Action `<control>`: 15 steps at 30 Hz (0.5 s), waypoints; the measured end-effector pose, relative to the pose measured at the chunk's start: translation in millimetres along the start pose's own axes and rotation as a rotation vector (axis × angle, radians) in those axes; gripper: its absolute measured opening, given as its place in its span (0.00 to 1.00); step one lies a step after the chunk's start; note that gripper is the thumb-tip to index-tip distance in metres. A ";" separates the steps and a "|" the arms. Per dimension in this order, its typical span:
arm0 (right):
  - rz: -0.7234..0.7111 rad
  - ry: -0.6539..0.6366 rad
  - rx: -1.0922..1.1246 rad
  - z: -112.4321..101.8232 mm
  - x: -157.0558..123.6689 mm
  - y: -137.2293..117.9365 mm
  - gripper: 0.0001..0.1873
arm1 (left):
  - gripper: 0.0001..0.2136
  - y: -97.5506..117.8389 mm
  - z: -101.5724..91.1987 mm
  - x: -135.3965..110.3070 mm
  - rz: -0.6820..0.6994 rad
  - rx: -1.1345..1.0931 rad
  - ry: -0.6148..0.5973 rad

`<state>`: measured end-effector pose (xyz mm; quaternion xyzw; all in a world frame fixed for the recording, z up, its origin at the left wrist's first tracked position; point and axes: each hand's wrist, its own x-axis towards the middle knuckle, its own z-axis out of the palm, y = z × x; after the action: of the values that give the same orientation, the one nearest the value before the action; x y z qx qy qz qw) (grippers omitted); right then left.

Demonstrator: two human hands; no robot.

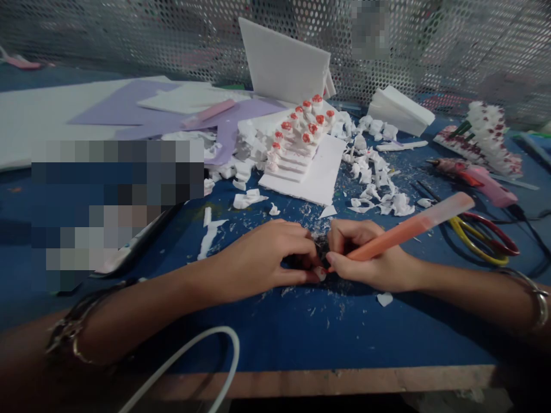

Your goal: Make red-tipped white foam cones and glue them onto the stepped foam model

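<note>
Between thumb and fingertips, my left hand (284,252) pinches a small white foam piece (320,273) with a bit of red on it. My right hand (374,258) is closed around an orange marker pen (400,232), its tip at or very near the foam piece; I cannot tell if they touch. Just beyond my hands stands a stepped white foam model (293,163) on a white foam base (329,172). Several small white pieces with red tops (306,137) are set on its steps. Foam crumbs surround my fingers on the blue table.
White foam scraps (374,172) lie right of the model. Farther right are a pink glue gun (491,180), scissors with yellow and red handles (477,241) and a red-dotted white foam model (486,137). Purple sheets (133,106) lie back left. A white cable (232,350) loops near the front edge.
</note>
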<state>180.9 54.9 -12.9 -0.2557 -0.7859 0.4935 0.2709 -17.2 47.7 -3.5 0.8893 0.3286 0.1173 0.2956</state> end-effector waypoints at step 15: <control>0.002 -0.008 -0.016 0.4 -0.6 1.6 0.10 | 0.05 -1.8 1.5 0.9 -0.002 -0.003 0.011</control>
<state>181.3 54.9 -14.6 -0.2566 -0.7906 0.4887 0.2653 -16.9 48.7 -5.7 0.8879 0.3307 0.1223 0.2955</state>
